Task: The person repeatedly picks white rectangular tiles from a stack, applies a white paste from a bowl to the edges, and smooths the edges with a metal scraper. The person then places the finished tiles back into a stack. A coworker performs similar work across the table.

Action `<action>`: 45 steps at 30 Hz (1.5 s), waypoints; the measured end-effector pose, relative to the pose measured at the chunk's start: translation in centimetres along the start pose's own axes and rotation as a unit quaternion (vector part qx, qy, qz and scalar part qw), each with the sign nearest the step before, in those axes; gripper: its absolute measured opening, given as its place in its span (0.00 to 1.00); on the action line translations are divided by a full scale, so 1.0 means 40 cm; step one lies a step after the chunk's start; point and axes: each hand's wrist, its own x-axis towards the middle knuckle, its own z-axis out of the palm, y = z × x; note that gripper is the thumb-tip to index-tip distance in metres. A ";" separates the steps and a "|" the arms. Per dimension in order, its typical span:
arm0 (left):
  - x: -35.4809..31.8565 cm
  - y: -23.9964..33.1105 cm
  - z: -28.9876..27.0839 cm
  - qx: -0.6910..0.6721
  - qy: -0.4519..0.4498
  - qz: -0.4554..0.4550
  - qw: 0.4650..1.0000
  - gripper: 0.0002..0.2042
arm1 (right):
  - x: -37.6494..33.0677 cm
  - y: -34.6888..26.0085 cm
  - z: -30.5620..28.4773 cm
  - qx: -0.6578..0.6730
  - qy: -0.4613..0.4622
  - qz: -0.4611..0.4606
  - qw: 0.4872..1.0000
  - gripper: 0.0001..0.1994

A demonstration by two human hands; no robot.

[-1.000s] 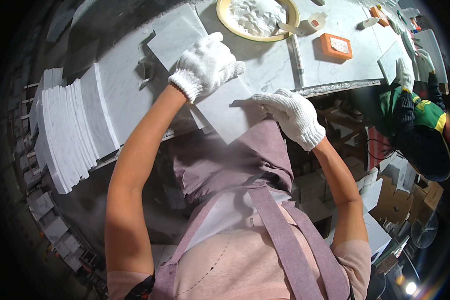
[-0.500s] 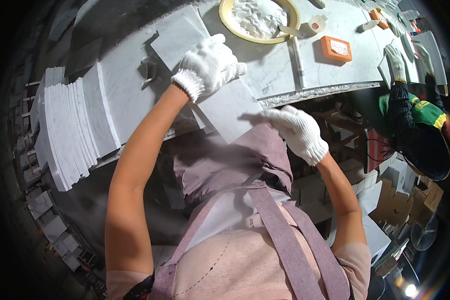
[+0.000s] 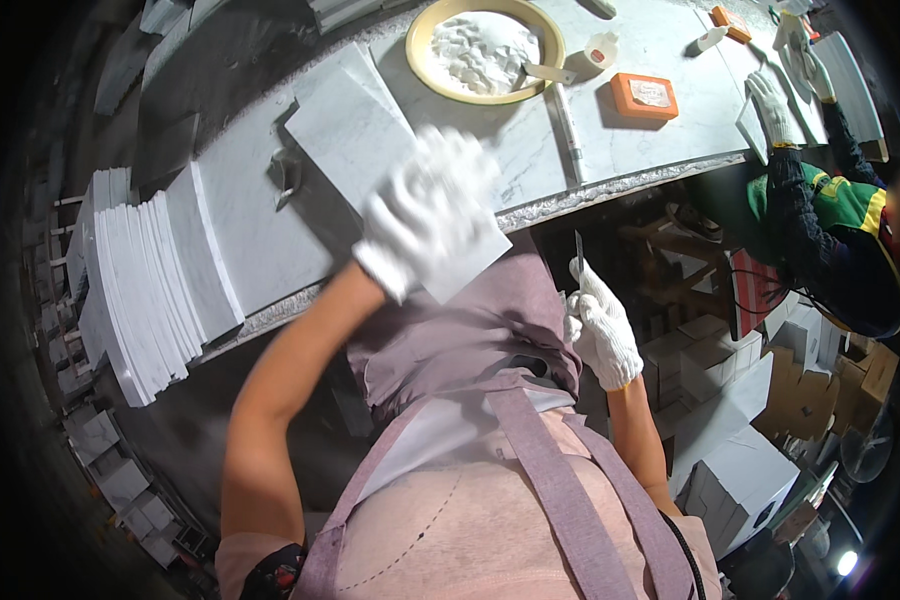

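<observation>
A long grey-white marble tile (image 3: 345, 130) lies slantwise on the bench, its near end jutting past the front edge over my apron. My left hand (image 3: 430, 205), in a white knitted glove, is on or just over the near half of this tile; motion smears its fingers. Lower and to the right, my right hand (image 3: 602, 325), also gloved, is closed around a thin-bladed scraper (image 3: 579, 248). The blade points up and shows nearly edge-on. Its handle is hidden in the glove.
On the marble bench (image 3: 660, 150) stand a yellow bowl (image 3: 418, 60) of white paste with a spatula (image 3: 550, 74), a white tube (image 3: 569, 135) and an orange box (image 3: 646, 97). Stacked tiles (image 3: 145, 290) stand left. A co-worker's gloved hand (image 3: 770, 108) touches a tile at right.
My right hand has drawn back from the tile, down toward me, turning the scraper upright. The left hand has shifted down over the tile and is blurred. The whole view has shifted slightly.
</observation>
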 end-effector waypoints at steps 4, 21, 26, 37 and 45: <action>-0.042 0.200 -0.083 -0.412 0.019 0.130 0.902 0.12 | -0.033 -0.023 -0.044 0.006 -0.006 0.078 0.997 0.31; 0.138 -0.141 -0.167 -0.080 -0.344 0.025 0.935 0.38 | 0.147 0.053 0.250 -0.336 -0.008 -0.198 0.921 0.08; 0.196 -0.179 -0.184 -0.086 -0.385 -0.035 0.918 0.31 | 0.162 -0.014 0.286 -0.371 -0.020 -0.323 0.871 0.14; 0.068 -0.178 -0.194 -0.104 -0.046 -0.124 0.986 0.18 | 0.199 -0.178 0.219 -0.241 -0.069 -0.265 0.931 0.11; 0.022 -0.133 -0.202 -0.067 -0.025 -0.136 0.988 0.23 | 0.178 -0.268 0.152 -0.182 -0.005 -0.143 0.973 0.21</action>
